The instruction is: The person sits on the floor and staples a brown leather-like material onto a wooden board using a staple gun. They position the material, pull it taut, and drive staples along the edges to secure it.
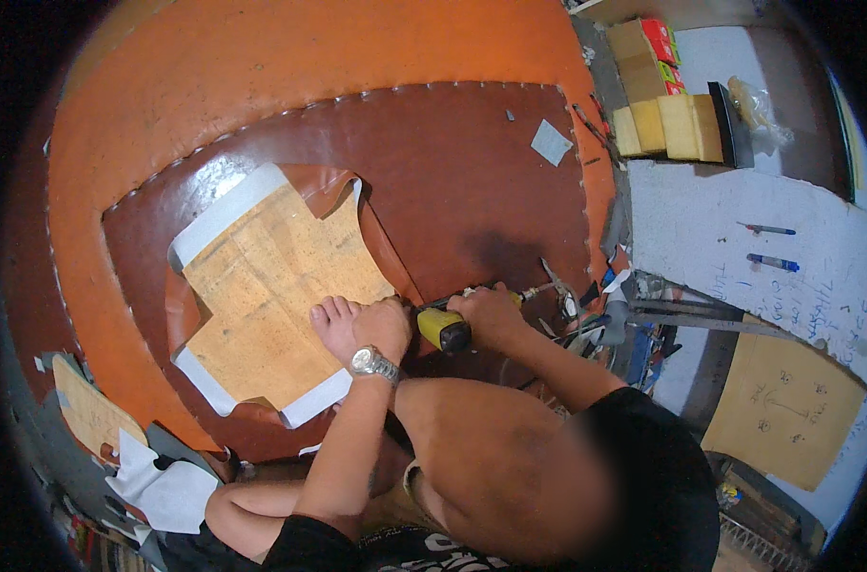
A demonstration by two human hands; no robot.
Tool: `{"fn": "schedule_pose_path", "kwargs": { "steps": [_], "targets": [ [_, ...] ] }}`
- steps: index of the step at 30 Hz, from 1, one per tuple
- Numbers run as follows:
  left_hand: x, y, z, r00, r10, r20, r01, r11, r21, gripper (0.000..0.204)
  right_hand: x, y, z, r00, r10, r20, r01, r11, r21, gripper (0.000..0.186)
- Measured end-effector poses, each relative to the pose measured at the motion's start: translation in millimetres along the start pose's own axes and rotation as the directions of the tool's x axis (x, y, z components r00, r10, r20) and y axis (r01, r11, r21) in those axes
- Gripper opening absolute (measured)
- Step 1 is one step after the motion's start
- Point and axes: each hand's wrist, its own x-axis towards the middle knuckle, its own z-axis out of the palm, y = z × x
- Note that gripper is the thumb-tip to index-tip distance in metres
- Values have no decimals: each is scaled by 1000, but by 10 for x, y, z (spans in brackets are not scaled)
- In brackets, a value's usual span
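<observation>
A cross-shaped plywood panel [281, 276] lies on the brown padded surface, with brown leather [391, 250] and pale backing folded round parts of its edge. My left hand [383, 326], with a metal watch at the wrist, is closed at the panel's right corner, its fingers curled over the leather edge and partly hidden. Bare toes [333, 313] rest on the panel beside it. In my right hand [491, 313] is a yellow-and-black staple gun [441, 329], gripped by its handle, its nose close to my left hand and the panel's corner.
An orange border [290, 57] studded with fasteners frames the brown surface [453, 143]. A grey scrap [551, 143] lies on it. Hand tools [567, 303] crowd its right edge. Further right are foam blocks [680, 126], two pens [773, 262] and a cardboard sheet [786, 405].
</observation>
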Motion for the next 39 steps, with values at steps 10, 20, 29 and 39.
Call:
{"fn": "schedule_pose_path", "kwargs": {
  "steps": [10, 20, 29, 39],
  "targets": [
    [285, -98, -408, 931, -132, 341, 342, 644, -685, 46, 14, -6, -98, 998, -28, 52, 29, 999, -17, 44],
    [181, -8, -126, 971, -228, 70, 231, 825, -516, 30, 31, 135, -595, 985, -172, -24, 173, 984, 44, 41],
    [222, -5, -175, 956, -249, 153, 292, 822, -488, 32, 357, 118, -469, 973, -231, -26, 229, 971, -62, 20],
    [215, -55, -229, 958, -223, 181, 286, 804, -521, 28, 574, 62, -689, 976, -193, -96, 193, 981, -10, 25]
  ]
}}
